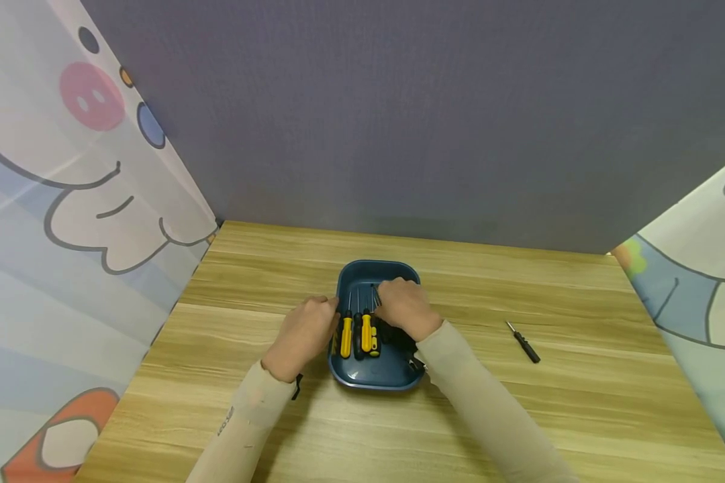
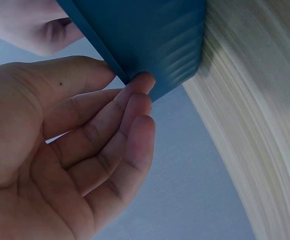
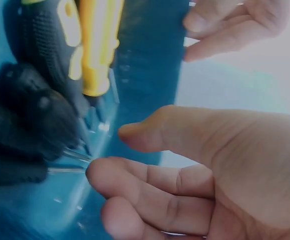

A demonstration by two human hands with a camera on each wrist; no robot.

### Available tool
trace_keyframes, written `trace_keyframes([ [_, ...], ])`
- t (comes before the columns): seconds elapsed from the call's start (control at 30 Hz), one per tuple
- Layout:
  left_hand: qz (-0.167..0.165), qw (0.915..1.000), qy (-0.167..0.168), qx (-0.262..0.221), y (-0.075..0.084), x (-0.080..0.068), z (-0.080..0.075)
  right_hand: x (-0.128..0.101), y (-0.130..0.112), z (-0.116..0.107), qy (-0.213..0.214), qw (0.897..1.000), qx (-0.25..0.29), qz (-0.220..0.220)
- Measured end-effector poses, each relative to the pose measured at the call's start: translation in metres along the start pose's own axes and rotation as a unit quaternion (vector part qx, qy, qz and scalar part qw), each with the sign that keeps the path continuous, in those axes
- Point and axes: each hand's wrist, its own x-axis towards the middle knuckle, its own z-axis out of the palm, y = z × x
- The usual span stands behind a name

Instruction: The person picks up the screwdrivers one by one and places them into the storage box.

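A dark blue tray (image 1: 374,377) on the wooden table holds several screwdrivers with yellow or black handles. My left hand (image 1: 305,335) pinches the tray's left rim, thumb at the edge and fingers against the outer wall (image 2: 169,45). Inside the tray's right half is my right hand (image 1: 406,307), over the screwdriver shafts. In the right wrist view its thumb (image 3: 145,137) and forefinger stand apart with nothing between them. The forefinger's tip is right at the thin metal shafts of black-handled screwdrivers (image 3: 15,167). A yellow-handled screwdriver (image 3: 96,55) lies beyond them.
A small black screwdriver (image 1: 525,347) lies by itself on the table (image 1: 586,402), right of the tray. Behind the table rises a grey panel (image 1: 399,134). Cartoon-printed cloth (image 1: 66,268) hangs at the left, with more at the right.
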Motion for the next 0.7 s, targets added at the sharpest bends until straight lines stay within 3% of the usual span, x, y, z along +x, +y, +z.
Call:
trace_keyframes([
  [0.27, 0.005, 1.0000, 0.004, -0.002, 0.000, 0.000, 0.000, -0.020, 0.018, -0.018, 0.024, 0.999, 0.026, -0.010],
  [0.7, 0.001, 1.0000, -0.005, 0.006, 0.000, 0.001, -0.001, -0.051, 0.083, -0.020, 0.051, 0.998, 0.046, 0.017],
])
